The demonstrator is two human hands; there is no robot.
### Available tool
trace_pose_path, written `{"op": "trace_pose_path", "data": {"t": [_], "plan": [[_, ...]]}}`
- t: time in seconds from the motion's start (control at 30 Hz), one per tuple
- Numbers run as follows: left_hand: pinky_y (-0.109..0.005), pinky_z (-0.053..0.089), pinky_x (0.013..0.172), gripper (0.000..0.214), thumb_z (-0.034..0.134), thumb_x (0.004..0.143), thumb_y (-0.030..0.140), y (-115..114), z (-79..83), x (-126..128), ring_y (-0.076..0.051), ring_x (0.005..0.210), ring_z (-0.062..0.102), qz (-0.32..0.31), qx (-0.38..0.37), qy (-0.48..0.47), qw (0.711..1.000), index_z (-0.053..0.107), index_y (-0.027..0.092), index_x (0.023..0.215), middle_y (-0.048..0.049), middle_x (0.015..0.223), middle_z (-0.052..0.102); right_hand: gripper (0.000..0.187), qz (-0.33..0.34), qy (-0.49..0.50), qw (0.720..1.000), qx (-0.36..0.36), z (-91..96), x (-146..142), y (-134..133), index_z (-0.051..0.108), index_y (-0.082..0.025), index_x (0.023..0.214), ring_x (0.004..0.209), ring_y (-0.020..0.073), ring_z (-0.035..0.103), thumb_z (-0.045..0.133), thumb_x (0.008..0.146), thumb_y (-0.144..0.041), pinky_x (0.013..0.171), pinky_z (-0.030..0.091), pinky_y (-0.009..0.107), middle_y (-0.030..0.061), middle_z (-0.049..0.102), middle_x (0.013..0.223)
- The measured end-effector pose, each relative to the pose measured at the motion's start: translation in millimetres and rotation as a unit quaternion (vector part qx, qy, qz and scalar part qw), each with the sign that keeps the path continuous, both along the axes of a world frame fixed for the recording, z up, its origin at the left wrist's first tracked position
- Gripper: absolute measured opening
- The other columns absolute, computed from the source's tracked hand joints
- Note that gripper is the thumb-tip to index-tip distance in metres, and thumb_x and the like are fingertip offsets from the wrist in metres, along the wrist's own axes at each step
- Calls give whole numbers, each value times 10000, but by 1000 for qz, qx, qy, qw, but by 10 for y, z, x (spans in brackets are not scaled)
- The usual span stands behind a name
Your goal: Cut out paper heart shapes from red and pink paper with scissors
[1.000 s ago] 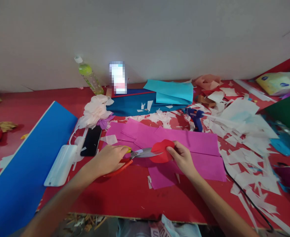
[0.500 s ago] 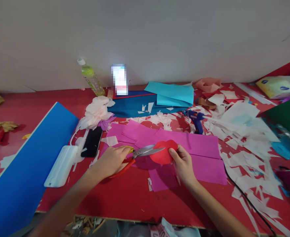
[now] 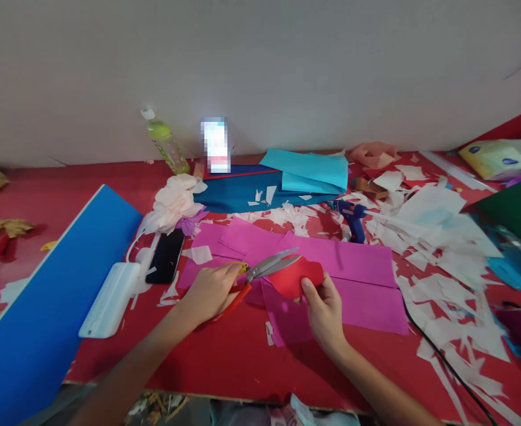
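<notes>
My left hand (image 3: pixel 211 291) is wrapped round the handles of a pair of scissors (image 3: pixel 267 267), one handle yellow and the other orange-red. Their blades are a little apart and reach to the upper edge of a red paper piece (image 3: pixel 290 283) with rounded edges. My right hand (image 3: pixel 323 305) pinches that piece at its right side, thumb on top. Beneath both hands lie several magenta sheets (image 3: pixel 366 260) on the red table (image 3: pixel 242 367).
A blue glue gun (image 3: pixel 351 216) lies beyond the sheets, with white paper scraps (image 3: pixel 437 236) to the right. At left are a blue board (image 3: pixel 65 284), a white power bank (image 3: pixel 109 302), a black phone (image 3: pixel 166 255) and a pale paper flower (image 3: pixel 175 204). A bottle (image 3: pixel 167 142) stands by the wall.
The scissors and my left hand have moved slightly right and up, and the blades are now a bit apart. My right hand has turned and tilted the red piece.
</notes>
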State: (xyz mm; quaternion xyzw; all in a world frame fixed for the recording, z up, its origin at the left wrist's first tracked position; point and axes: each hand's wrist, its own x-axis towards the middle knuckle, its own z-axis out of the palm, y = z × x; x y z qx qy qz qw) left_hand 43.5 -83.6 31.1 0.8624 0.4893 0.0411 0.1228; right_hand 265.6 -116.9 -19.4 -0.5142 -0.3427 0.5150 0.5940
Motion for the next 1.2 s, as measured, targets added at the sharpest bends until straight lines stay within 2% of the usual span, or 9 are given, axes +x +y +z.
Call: {"op": "trace_pose_path", "data": {"t": [0.3,0.47,0.6,0.7,0.8,0.93,1.1,1.2], "plan": [[-338,517,708,306,472,884,271,6,-7,24,-249,876,680,3,-9,-4,1000,542,120,1140,-127,1029,699,208,-4,6,1000,0,-1,-21,-12,534,-205,813,476,96,480,633,801,-387,466,416,224,-53,558,585],[-302,500,673,234,492,875,262,25,50,6,-234,815,684,10,-46,-11,999,592,146,1052,-95,931,718,231,-1,-2,1000,-5,-20,-14,2,525,-202,796,465,98,497,637,795,-404,456,435,227,-58,547,573],[-278,489,675,222,493,876,285,73,118,-64,-218,813,677,72,-27,-43,996,601,174,1035,-82,934,711,232,11,-1,1000,-4,-27,-8,19,518,-203,786,457,100,508,623,807,-409,452,446,231,-58,545,565],[-301,486,686,265,469,891,329,143,121,-135,-241,824,671,132,9,-3,991,585,163,1062,-101,926,700,228,16,-6,1000,-7,-28,5,32,520,-205,793,462,103,520,615,813,-411,457,455,237,-54,552,574],[-338,483,690,354,445,897,415,230,67,-197,-286,870,665,190,24,68,979,562,149,1098,-131,966,690,248,18,-18,1000,-16,-29,24,50,518,-204,786,467,110,529,625,798,-427,457,464,244,-52,549,572],[-359,480,666,421,438,873,508,323,-62,-260,-318,854,664,258,9,140,956,558,152,1063,-142,981,680,262,35,-15,999,-27,-27,51,78,508,-204,777,435,101,515,634,788,-434,444,459,239,-66,525,546],[-358,480,675,416,392,891,499,344,-209,-333,-313,854,665,276,-10,159,948,569,148,1027,-148,962,674,271,68,-15,997,-28,-48,84,121,510,-198,756,442,100,513,635,787,-437,454,462,240,-65,524,544],[-354,482,664,415,397,892,485,320,-214,-365,-317,895,652,262,-9,153,953,581,146,1045,-148,971,672,284,82,-25,996,-31,-60,107,151,514,-194,745,442,99,513,641,775,-446,462,458,241,-62,532,551]]}}
